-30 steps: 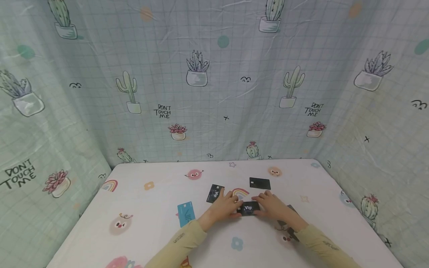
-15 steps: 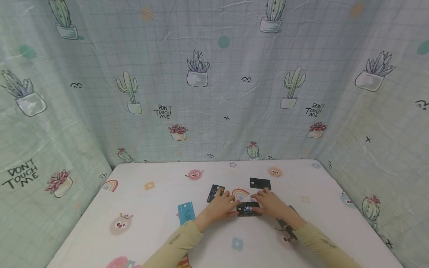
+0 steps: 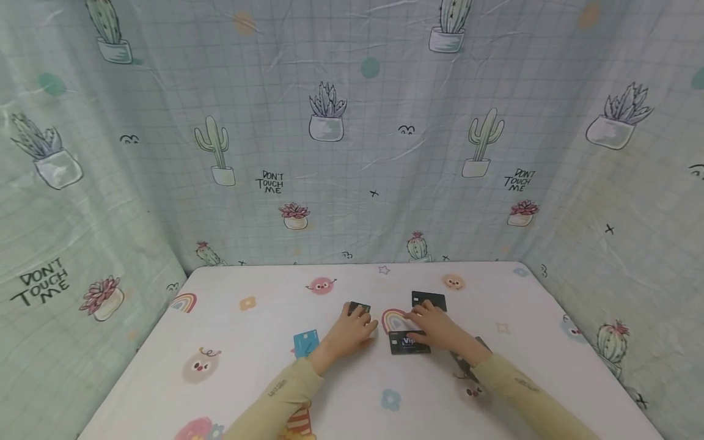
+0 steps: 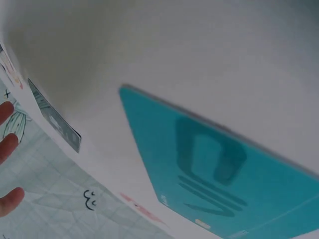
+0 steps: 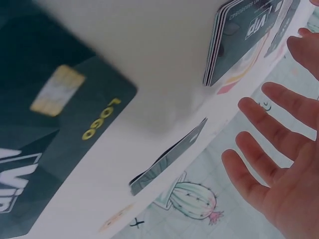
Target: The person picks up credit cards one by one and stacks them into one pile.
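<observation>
In the head view my left hand (image 3: 352, 330) is over a dark card (image 3: 361, 306), hiding most of it. Three of its fingertips show apart from that card (image 4: 56, 117) in the left wrist view. My right hand (image 3: 437, 325) hovers at the right end of a black "Vip" card stack (image 3: 400, 343), its fingers overlapping the edge. Seen from the right wrist, these fingers (image 5: 259, 119) are spread and relaxed, holding nothing, beside the layered stack (image 5: 244, 37). A black card (image 3: 437, 300) lies just beyond this hand.
A blue card (image 3: 305, 342) lies partly behind my left forearm; it looms large in the left wrist view. Under the right forearm are dark cards (image 3: 463, 365), one with a gold chip and "LOGO" print. The white patterned table (image 3: 247, 342) meets a cactus-print curtain (image 3: 352, 232).
My left hand has moved left, away from the central stack and onto the dark card. The right hand has eased slightly up and back from the stack's right side, uncovering more of it.
</observation>
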